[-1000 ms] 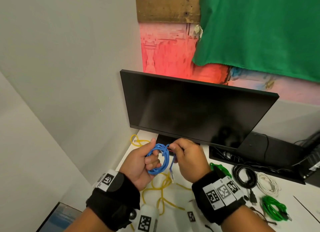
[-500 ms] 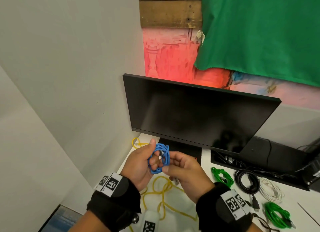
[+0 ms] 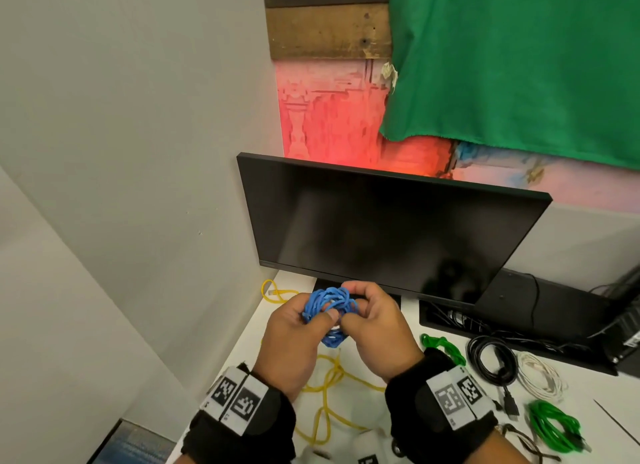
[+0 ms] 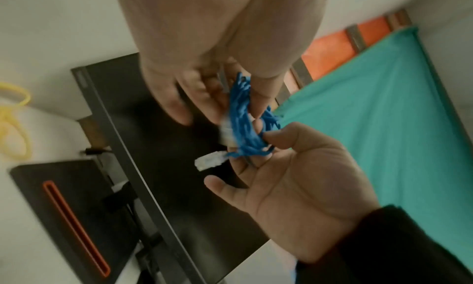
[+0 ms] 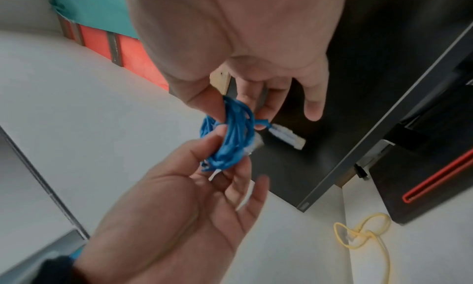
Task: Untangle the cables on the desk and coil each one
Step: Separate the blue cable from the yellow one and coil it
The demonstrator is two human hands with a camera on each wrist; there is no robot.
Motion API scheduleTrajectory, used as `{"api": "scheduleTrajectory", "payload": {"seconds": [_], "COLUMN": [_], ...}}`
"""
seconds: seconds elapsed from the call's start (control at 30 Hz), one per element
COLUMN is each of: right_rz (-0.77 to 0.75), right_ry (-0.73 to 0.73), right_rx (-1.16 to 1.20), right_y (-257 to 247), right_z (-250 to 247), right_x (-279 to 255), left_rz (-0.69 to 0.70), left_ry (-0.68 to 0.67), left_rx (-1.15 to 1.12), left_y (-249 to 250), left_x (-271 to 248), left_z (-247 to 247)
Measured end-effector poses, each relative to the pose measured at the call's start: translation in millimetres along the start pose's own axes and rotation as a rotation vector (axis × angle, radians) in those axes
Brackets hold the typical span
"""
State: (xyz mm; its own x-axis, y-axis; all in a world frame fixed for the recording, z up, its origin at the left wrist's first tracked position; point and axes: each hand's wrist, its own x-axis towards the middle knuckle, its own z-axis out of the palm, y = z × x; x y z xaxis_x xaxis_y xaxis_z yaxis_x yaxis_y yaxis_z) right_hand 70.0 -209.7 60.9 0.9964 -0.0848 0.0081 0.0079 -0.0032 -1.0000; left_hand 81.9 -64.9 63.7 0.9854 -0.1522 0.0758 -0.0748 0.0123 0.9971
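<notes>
A blue cable (image 3: 329,302), bunched into a small coil, is held in the air in front of the monitor. My left hand (image 3: 311,316) pinches the coil's left side, thumb on top. My right hand (image 3: 360,304) pinches its right side between thumb and fingers. In the left wrist view the blue cable (image 4: 243,122) sits between both hands, and a clear connector (image 4: 210,162) sticks out below. The right wrist view shows the blue cable (image 5: 235,134) and a connector (image 5: 286,136). A yellow cable (image 3: 325,387) lies loose and looped on the white desk under my hands.
A black monitor (image 3: 381,231) stands just behind my hands. To the right on the desk lie a green coil (image 3: 443,347), a black coil (image 3: 491,359), a white coil (image 3: 540,377) and another green coil (image 3: 554,429). A wall closes the left side.
My right hand let go of the loose end beside the coil and came onto the coil itself. The blue loops are now squeezed into a tighter bunch between both hands.
</notes>
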Motion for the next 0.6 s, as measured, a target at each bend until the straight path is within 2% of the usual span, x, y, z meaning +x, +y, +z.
{"api": "scheduleTrajectory", "payload": {"seconds": [0.07, 0.27, 0.33, 0.4, 0.5, 0.6], "right_rz": [0.001, 0.111, 0.156, 0.178, 0.081, -0.046], "right_ry": [-0.021, -0.277, -0.352, -0.409, -0.338, -0.147], "right_rx": [0.032, 0.263, 0.341, 0.357, 0.14, -0.174], "right_y": [-5, -16, -15, -12, -7, 0], "right_z": [-4, -10, -13, -14, -10, -2], "right_x": [0, -3, -4, -4, -5, -7], "left_rz": [0.014, -0.113, -0.113, -0.089, -0.059, -0.021], "left_ry": [-0.01, -0.157, -0.203, -0.193, -0.095, -0.018], "left_rx": [0.077, 0.09, 0.083, 0.123, 0.242, 0.364], "left_y": [1, 7, 8, 8, 5, 0], "left_x": [2, 6, 5, 3, 2, 3], "left_z": [-6, -13, -15, -16, -17, -19]}}
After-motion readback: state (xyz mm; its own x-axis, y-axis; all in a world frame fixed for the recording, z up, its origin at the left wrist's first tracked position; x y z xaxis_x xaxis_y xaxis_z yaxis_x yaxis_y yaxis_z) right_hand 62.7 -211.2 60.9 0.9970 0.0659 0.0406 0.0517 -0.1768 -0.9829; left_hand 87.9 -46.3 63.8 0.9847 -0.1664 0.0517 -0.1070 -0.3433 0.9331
